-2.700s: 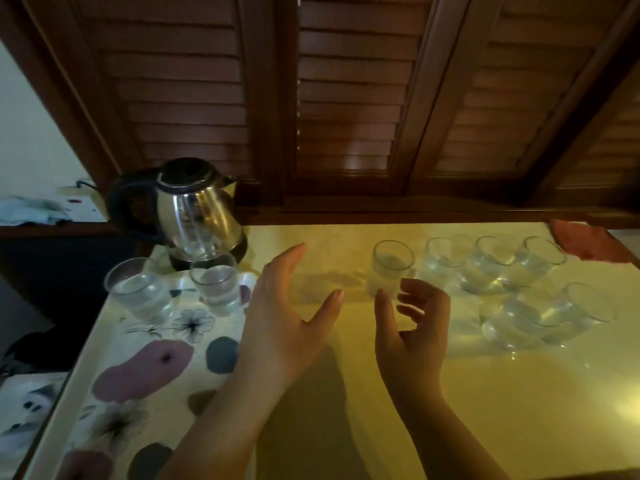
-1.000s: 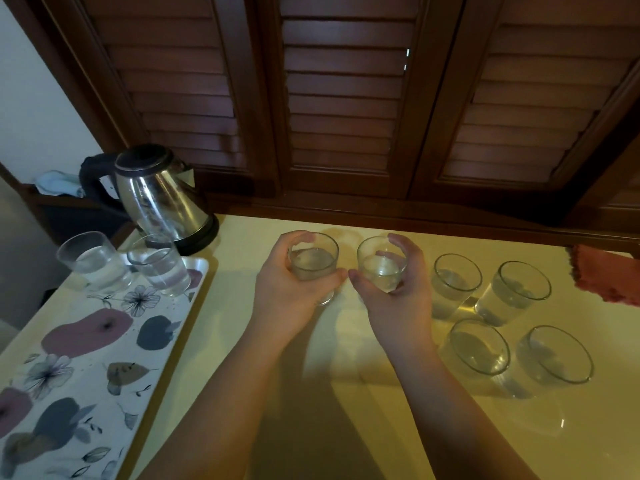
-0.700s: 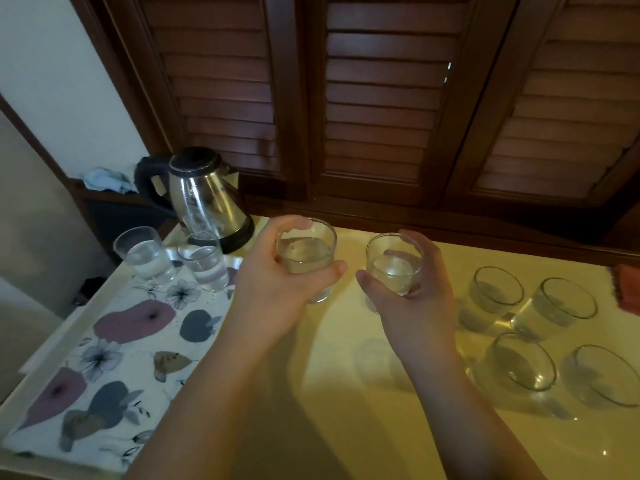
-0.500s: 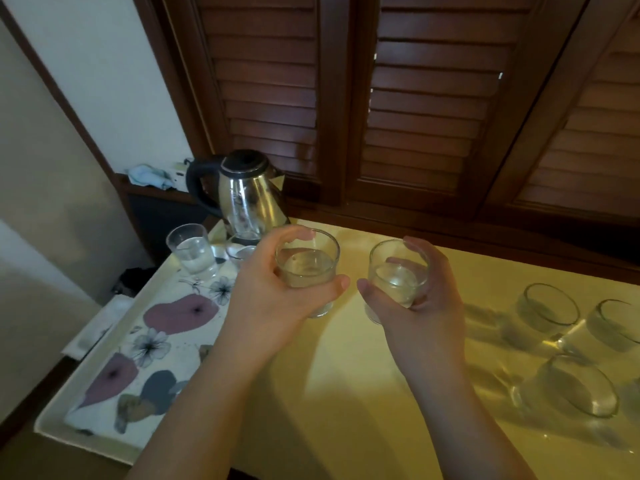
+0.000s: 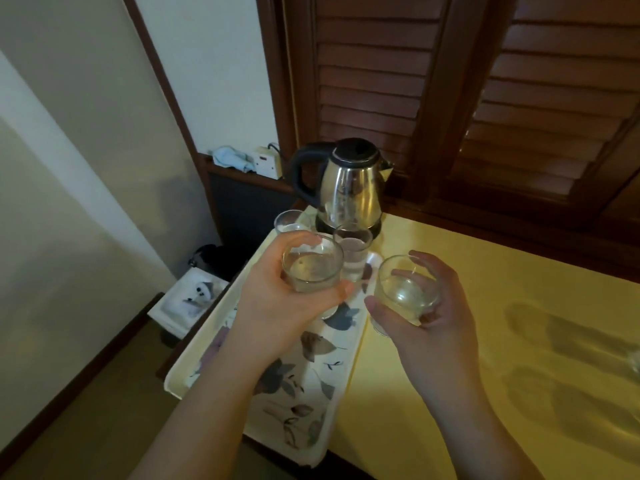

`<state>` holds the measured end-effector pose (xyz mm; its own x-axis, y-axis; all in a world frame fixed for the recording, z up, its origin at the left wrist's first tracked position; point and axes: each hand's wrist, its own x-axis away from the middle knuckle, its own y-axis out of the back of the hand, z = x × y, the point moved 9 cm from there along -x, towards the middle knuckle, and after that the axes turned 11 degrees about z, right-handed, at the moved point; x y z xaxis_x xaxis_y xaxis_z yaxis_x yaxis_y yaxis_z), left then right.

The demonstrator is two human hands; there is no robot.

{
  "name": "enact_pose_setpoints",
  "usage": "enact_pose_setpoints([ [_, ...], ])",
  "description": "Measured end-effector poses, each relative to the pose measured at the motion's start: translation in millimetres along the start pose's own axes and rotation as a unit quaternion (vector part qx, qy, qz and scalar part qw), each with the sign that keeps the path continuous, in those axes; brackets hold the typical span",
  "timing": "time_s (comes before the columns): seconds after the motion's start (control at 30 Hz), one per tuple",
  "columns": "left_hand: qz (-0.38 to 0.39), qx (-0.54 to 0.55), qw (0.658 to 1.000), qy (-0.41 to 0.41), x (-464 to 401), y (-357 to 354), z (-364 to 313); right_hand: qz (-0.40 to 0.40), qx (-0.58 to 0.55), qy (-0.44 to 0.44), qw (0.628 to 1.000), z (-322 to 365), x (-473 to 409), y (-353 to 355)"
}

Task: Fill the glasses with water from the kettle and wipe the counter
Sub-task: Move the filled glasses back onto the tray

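My left hand (image 5: 277, 306) grips a glass of water (image 5: 311, 265) and holds it above the floral tray (image 5: 277, 393). My right hand (image 5: 429, 320) grips a second glass of water (image 5: 403, 289) just right of the tray's edge, over the yellow counter (image 5: 519, 306). Two more filled glasses stand at the tray's far end, one on the left (image 5: 291, 221) and one in the middle (image 5: 353, 247). The steel kettle (image 5: 349, 188) with its black handle stands on its base behind them.
Dark wooden shutters (image 5: 450, 81) back the counter. A ledge at the left holds a pale blue cloth (image 5: 230, 157) and a white socket box (image 5: 266, 162). The edge of another glass (image 5: 635, 362) shows at the far right. Floor and a white box (image 5: 190, 299) lie left.
Both hands lifted a glass each off the counter and carried them left; the left glass is now over the tray. My view swung left, so the remaining counter glasses left the frame.
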<state>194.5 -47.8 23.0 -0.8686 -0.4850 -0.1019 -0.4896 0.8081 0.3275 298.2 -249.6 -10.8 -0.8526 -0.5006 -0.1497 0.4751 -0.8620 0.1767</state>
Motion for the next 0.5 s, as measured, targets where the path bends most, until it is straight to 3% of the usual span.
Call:
enact_pose_setpoints([
  [0.5, 0.033, 0.063, 0.996, 0.058, -27, 30, 78, 0.024, 0.035, -0.005, 0.999, -26, -21, -73],
])
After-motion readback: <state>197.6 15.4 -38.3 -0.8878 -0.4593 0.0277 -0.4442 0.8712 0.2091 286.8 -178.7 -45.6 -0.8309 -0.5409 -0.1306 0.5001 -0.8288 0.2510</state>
